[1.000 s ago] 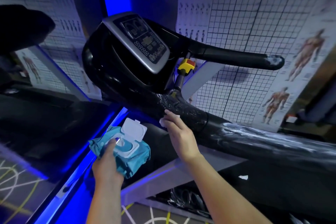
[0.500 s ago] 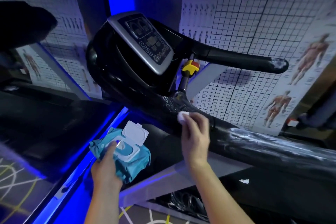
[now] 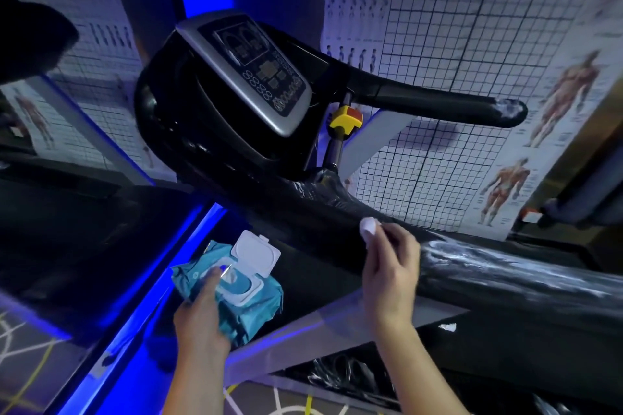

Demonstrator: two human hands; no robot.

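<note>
My right grip [image 3: 391, 266] pinches a balled white wipe [image 3: 368, 227] at the fingertips, set against the top of the treadmill's near black handrail [image 3: 505, 273], just below the console [image 3: 249, 71]. My left grip [image 3: 200, 317] curls round a teal wipes pack [image 3: 256, 307], thumb by its opening, with the white lid [image 3: 258, 251] flipped up, held low to the left of the handrail.

Nothing legible: print on the console panel [image 3: 251, 72], wall posters [image 3: 569, 101] and wipes pack [image 3: 264, 301] seems too blurred.
</note>
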